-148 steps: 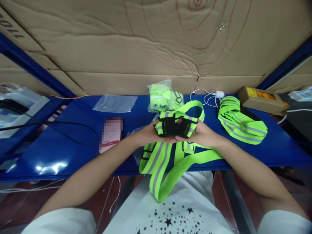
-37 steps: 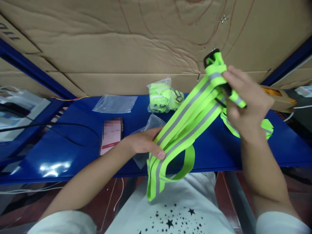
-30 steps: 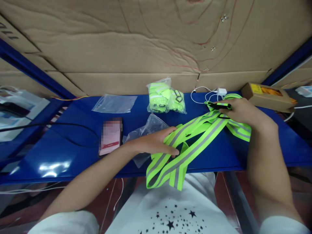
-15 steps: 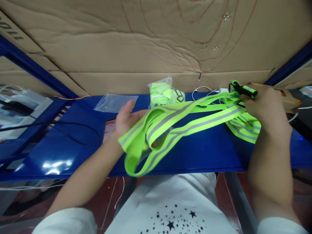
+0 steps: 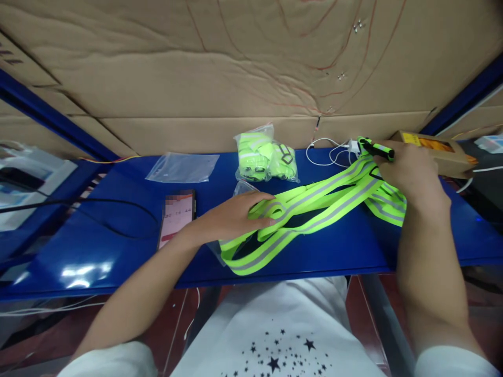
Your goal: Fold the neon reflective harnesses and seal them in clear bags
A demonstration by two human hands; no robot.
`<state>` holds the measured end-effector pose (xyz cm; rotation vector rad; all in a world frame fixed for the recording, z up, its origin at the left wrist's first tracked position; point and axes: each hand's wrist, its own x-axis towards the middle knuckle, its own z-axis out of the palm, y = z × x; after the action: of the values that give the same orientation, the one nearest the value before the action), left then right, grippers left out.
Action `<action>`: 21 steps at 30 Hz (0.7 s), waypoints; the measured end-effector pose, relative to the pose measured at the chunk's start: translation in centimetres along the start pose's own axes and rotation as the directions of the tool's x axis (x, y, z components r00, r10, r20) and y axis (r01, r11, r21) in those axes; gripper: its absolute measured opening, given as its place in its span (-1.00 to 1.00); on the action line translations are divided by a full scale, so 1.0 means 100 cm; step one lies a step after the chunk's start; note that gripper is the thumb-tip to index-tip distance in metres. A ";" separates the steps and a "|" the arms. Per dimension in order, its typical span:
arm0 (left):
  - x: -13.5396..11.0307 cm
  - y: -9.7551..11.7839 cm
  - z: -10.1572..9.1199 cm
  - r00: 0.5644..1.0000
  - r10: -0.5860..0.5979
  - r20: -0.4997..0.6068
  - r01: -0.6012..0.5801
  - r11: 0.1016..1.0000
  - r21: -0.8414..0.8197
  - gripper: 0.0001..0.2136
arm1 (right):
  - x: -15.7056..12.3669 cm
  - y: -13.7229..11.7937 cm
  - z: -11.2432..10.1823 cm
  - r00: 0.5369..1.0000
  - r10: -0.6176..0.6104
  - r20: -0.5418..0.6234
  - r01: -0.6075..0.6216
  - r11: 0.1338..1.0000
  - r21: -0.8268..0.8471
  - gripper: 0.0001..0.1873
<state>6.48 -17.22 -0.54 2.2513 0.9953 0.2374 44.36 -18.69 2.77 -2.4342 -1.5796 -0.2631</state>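
A neon-yellow reflective strap vest [image 5: 310, 209] with grey stripes lies stretched across the blue table [image 5: 98, 246]. My left hand [image 5: 231, 217] rests flat on its near end, fingers spread over the loops, with a clear plastic bag [image 5: 241, 189] partly under it. My right hand [image 5: 408, 170] is closed on the vest's far end by its black buckle [image 5: 375, 149]. A second neon strap bundle [image 5: 387, 204] lies under that hand.
A bagged neon vest [image 5: 265, 157] sits at the table's back. An empty clear bag [image 5: 183, 167] lies back left, and a phone [image 5: 176, 217] left of my hand. A white charger cable [image 5: 328, 152], a cardboard box [image 5: 436, 152] and a cardboard wall [image 5: 236, 68] are behind.
The vest went from bundled in both hands to being pulled out lengthwise. Half a second ago my left hand held it raised; now it lies on the table under my flat left hand.
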 end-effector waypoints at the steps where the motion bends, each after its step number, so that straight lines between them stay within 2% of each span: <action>1: -0.001 0.002 -0.001 1.000 0.008 -0.030 -0.008 1.000 0.009 -0.45 | -0.002 -0.004 -0.001 1.000 -0.026 -0.012 0.026 1.000 0.012 -0.52; 3: 0.000 0.005 -0.002 0.983 0.076 -0.170 -0.076 0.997 0.007 -0.53 | -0.010 -0.016 0.000 0.984 -0.163 -0.073 0.167 0.984 0.060 -0.51; 4: 0.001 0.006 -0.002 0.962 0.121 -0.245 -0.127 0.992 -0.007 -0.54 | -0.015 -0.023 0.001 0.952 -0.280 -0.120 0.291 0.952 0.090 -0.49; 5: 0.003 0.006 -0.001 0.934 0.164 -0.317 -0.185 0.982 -0.036 -0.52 | -0.022 -0.031 0.003 0.893 -0.414 -0.177 0.437 0.893 0.112 -0.46; 6: 0.004 0.005 0.000 0.903 0.202 -0.378 -0.248 0.966 -0.076 -0.45 | -0.030 -0.039 0.005 0.799 -0.553 -0.237 0.589 0.800 0.119 -0.42; 7: 0.005 0.004 0.002 0.870 0.239 -0.431 -0.317 0.941 -0.118 -0.36 | -0.039 -0.048 0.007 0.682 -0.666 -0.302 0.718 0.688 0.103 -0.39; 9: 0.006 0.001 0.003 0.811 0.310 -0.496 -0.442 0.880 -0.172 -0.15 | -0.060 -0.067 0.011 0.425 -0.796 -0.432 0.885 0.465 0.013 -0.38; 11: 0.004 0.000 0.002 0.784 0.401 -0.473 -0.542 0.814 -0.209 -0.07 | -0.081 -0.084 0.015 0.174 -0.817 -0.550 0.965 0.254 -0.071 -0.43; 12: 0.002 0.000 0.000 0.782 0.449 -0.432 -0.578 0.781 -0.235 -0.09 | -0.091 -0.091 0.016 0.075 -0.806 -0.587 0.980 0.168 -0.105 -0.46; 13: 0.000 0.001 -0.001 0.785 0.488 -0.381 -0.598 0.757 -0.263 -0.14 | -0.099 -0.097 0.018 0.003 -0.782 -0.623 0.987 0.103 -0.125 -0.51; 14: -0.002 0.003 -0.003 0.790 0.515 -0.333 -0.606 0.740 -0.292 -0.21 | -0.105 -0.102 0.019 -0.042 -0.753 -0.657 0.990 0.057 -0.129 -0.56; 15: -0.005 0.005 -0.004 0.793 0.534 -0.291 -0.607 0.728 -0.318 -0.28 | -0.110 -0.105 0.020 -0.066 -0.726 -0.685 0.992 0.028 -0.125 -0.61; 18: -0.009 0.010 -0.006 0.808 0.559 -0.186 -0.582 0.708 -0.401 -0.43 | -0.113 -0.110 0.024 -0.075 -0.672 -0.737 0.996 -0.013 -0.089 -0.65; 21: -0.009 0.010 -0.005 0.827 0.558 -0.069 -0.505 0.682 -0.530 -0.46 | -0.111 -0.109 0.027 -0.087 -0.663 -0.744 0.995 -0.027 -0.092 -0.67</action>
<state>6.23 -18.10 0.51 1.9411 0.1382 0.5741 29.96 -23.32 -1.84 -0.2510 -2.2159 -0.6358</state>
